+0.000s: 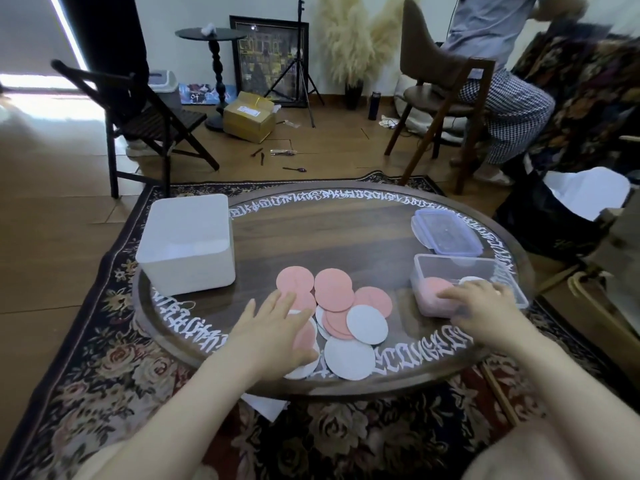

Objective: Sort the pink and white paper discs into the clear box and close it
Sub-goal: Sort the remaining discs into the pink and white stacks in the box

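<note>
Round wooden table [346,230] on a flowery rug. Low in the frame, left hand [277,327], fingers flat, pressing the loose pink and white discs [346,306] near the front edge. Right hand [481,303] over the clear box [460,271] at lower right, maybe dropping a disc; grip blurred, hard to tell. Lid [446,232] behind it, free wood between.
</note>
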